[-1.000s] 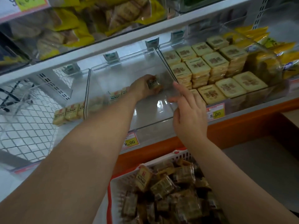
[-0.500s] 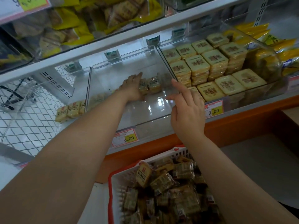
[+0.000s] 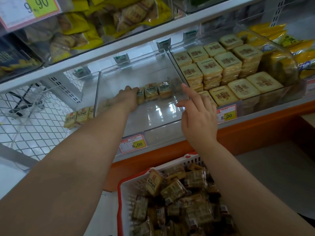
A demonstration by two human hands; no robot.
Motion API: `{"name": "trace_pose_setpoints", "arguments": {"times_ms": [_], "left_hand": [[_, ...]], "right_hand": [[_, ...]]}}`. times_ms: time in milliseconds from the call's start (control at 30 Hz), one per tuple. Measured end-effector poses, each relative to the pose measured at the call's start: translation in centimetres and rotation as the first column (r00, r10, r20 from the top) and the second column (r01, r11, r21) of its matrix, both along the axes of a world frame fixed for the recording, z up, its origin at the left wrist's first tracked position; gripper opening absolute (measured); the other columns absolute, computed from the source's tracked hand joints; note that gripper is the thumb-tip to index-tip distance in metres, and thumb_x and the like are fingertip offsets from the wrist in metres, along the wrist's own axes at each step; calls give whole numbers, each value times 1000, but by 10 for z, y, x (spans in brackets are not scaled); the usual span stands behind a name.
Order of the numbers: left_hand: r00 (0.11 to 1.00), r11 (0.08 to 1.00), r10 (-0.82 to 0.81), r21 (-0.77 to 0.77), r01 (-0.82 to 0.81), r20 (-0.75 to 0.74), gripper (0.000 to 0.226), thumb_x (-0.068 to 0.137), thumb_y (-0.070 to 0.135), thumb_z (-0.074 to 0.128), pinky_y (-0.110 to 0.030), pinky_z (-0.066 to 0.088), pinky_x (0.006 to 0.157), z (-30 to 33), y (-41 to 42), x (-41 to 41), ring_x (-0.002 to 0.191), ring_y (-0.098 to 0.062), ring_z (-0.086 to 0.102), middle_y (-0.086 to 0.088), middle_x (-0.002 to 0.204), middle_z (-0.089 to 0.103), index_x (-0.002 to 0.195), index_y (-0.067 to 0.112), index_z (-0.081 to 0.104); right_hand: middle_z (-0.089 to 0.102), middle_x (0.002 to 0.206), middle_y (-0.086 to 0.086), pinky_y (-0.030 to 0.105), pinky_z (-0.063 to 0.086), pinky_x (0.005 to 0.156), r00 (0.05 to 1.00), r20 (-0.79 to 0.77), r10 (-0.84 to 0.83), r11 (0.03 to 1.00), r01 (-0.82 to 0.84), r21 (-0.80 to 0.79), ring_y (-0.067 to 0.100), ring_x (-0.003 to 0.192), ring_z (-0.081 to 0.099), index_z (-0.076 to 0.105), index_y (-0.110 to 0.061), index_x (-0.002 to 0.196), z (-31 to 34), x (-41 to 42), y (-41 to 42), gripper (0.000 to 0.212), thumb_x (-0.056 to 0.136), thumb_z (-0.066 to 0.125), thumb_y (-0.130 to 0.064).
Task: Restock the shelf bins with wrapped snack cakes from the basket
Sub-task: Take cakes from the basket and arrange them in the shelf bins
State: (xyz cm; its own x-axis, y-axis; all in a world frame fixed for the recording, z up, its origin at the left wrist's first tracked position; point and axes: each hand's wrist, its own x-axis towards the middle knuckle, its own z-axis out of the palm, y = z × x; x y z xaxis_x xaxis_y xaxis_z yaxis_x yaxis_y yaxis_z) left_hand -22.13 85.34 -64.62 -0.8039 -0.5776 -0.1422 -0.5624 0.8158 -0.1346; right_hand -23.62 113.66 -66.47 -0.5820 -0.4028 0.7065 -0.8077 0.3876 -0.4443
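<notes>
A clear plastic shelf bin [image 3: 162, 114] sits at the middle of the shelf. A short row of wrapped snack cakes [image 3: 156, 90] stands upright along its middle. My left hand [image 3: 128, 97] reaches into the bin, its straight fingers touching the left end of that row and holding nothing. At the bin's front right corner my right hand [image 3: 197, 114] hovers or rests with fingers spread and relaxed, index raised. Below, a red-rimmed white basket [image 3: 127, 183] holds several more wrapped snack cakes [image 3: 172, 191].
The bin to the right is stacked with square biscuit packs [image 3: 221, 68], with yellow bags [image 3: 279, 65] beyond. A few cakes [image 3: 78, 116] lie in the left bin over white wire mesh [image 3: 34, 130]. Price tags [image 3: 134, 144] line the shelf edge. The upper shelf overhangs.
My left hand let go of the cake at the row's right end and slid left along the row. My right hand stayed near the bin's front right corner.
</notes>
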Motion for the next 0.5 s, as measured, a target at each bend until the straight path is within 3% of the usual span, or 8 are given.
{"name": "trace_pose_setpoints", "arguments": {"times_ms": [100, 200, 267, 367, 500], "left_hand": [[999, 999, 21, 27, -22, 42, 91, 87, 39, 71, -51, 33, 110, 3, 10, -8, 142, -35, 22, -8, 159, 14, 156, 26, 14], [985, 982, -168, 79, 171, -50, 108, 79, 52, 75, -48, 26, 114, 9, 28, -28, 146, -32, 15, -4, 163, 10, 158, 24, 7], [958, 957, -262, 94, 274, -119, 103, 81, 53, 73, -47, 25, 116, 9, 38, -44, 147, -31, 16, -6, 163, 14, 158, 22, 11], [951, 948, -282, 113, 297, -130, 97, 82, 57, 70, -46, 28, 116, 4, 47, -64, 146, -31, 24, -8, 161, 25, 156, 19, 21], [948, 950, -242, 151, 275, -206, 80, 78, 59, 70, -42, 47, 99, -4, 42, -75, 123, -32, 52, -9, 135, 56, 144, 25, 41]], "right_hand": [[54, 141, 2, 39, 39, 90, 1000, -8, -2, 1000, 2, -10, 27, 114, 54, 67, -14, 95, 0, 0, 0, 21, 82, 55, -2], [55, 140, 2, 39, 39, 89, 1000, -15, -6, 1000, 6, -12, 26, 113, 54, 67, -14, 94, 1, 0, -1, 21, 81, 56, -2], [56, 140, 3, 40, 39, 89, 1000, -25, -6, 1000, 6, -15, 27, 112, 54, 67, -13, 92, 0, -1, -1, 20, 81, 57, -1], [56, 139, 4, 39, 39, 90, 999, -34, 8, 1000, -9, -23, 26, 115, 53, 67, -13, 90, -1, -3, 0, 17, 82, 58, -1], [56, 138, 4, 37, 38, 92, 999, -41, 15, 999, -17, -27, 25, 117, 52, 68, -13, 89, -3, -3, 0, 16, 83, 58, -2]]}}
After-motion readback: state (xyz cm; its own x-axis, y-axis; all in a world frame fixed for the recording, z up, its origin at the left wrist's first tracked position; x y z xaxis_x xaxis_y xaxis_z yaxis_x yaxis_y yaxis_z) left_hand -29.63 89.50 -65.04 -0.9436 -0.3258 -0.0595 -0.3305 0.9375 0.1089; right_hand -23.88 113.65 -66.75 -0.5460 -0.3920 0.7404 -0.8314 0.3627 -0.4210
